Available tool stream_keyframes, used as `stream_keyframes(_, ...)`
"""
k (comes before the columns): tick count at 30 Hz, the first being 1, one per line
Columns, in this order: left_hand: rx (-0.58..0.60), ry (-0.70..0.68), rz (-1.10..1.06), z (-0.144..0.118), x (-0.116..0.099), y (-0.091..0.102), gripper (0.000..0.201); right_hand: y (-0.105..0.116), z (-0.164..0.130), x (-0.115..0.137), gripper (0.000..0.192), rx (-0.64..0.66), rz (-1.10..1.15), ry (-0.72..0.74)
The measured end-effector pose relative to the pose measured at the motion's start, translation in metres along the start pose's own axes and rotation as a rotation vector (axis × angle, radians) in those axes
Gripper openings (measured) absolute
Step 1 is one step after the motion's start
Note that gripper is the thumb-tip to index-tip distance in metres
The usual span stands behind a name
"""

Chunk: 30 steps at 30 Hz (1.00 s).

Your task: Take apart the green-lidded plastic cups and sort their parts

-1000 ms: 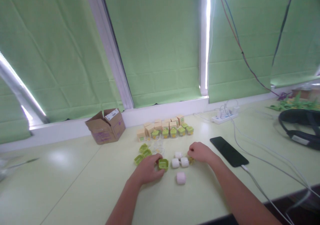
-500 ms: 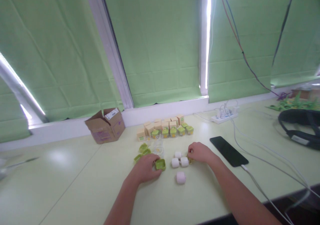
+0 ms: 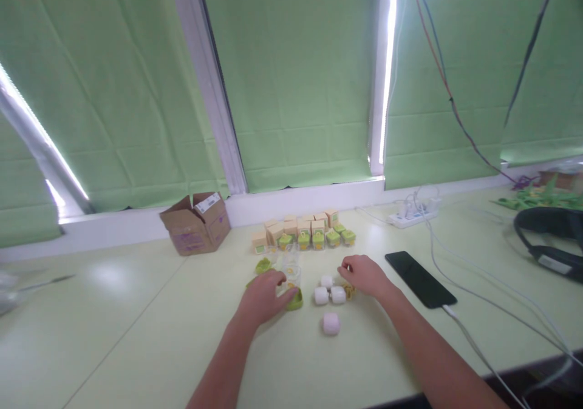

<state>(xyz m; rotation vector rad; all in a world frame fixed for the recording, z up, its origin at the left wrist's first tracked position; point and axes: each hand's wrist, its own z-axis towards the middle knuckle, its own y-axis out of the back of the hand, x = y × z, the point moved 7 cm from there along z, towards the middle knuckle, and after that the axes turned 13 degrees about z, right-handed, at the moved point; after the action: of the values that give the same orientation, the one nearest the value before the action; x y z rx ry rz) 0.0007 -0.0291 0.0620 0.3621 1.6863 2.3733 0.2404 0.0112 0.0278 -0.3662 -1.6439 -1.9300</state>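
Watching from the head camera: my left hand (image 3: 263,298) lies flat-ish on the table (image 3: 136,336), fingers curled over a green lid (image 3: 296,301) whose edge peeks out at about 3 o'clock of the hand. Fingertips press on it; whether they actually pinch it I cannot tell.

My right hand (image 3: 362,274) sits at 3 o'clock of the white cubes (image 3: 330,290), fingers drawn together, thumb against forefinger. A small yellow piece (image 3: 348,289) shows just under its knuckles; whether the hand holds something is hidden.

Layout:
- Three white cubes cluster between the hands; a fourth cube (image 3: 330,323) lies apart at 6 o'clock of them.
- A clear cup (image 3: 291,273) stands just at 12 o'clock of the left fingertips, touching or nearly so.
- Another green lid (image 3: 263,266) lies at 11 o'clock of the left hand.
- Row of small boxes and green-capped pieces (image 3: 303,234) lies further out at 12 o'clock.
- Phone (image 3: 419,277) with its cable (image 3: 478,351) lies at 3 o'clock of the right hand.

Risks, as I judge them:
1. The clear cup is light and hard to see; a forward push of the left fingers could tip it.
2. The lid is half covered by the palm, so a blind slide could carry it into the cube cluster and scatter it.
3. The right wrist is near the phone; a sideways sweep could snag its cable.
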Motion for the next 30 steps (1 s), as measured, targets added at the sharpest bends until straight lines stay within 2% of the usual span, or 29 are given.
stream_keyframes(4, -0.097, -0.019, -0.024, 0.000, -0.007, 0.005, 0.025, -0.004, 0.005, 0.012, 0.029, 0.013, -0.003, 0.054)
stream_keyframes(8, -0.138, -0.079, -0.063, -0.001, -0.020, 0.005, 0.020, -0.008, 0.017, 0.024, 0.027, 0.034, -0.001, 0.106)
stream_keyframes(13, -0.173, -0.101, -0.095, -0.002, -0.029, 0.005, 0.020, -0.012, 0.044, 0.033, 0.044, 0.023, -0.015, 0.129)
stream_keyframes(19, -0.183, -0.103, -0.100, -0.003, -0.030, 0.003, 0.019, -0.027, 0.081, 0.024, 0.056, 0.017, -0.052, 0.065)
stream_keyframes(23, -0.195, -0.104, -0.089, -0.004, -0.029, 0.001, 0.019, -0.038, 0.092, 0.017, 0.055, 0.016, -0.080, 0.035)
stream_keyframes(30, -0.198, -0.099, -0.094, -0.006, -0.030, 0.002, 0.019, -0.046, 0.095, 0.018, 0.040, 0.016, -0.114, 0.054)
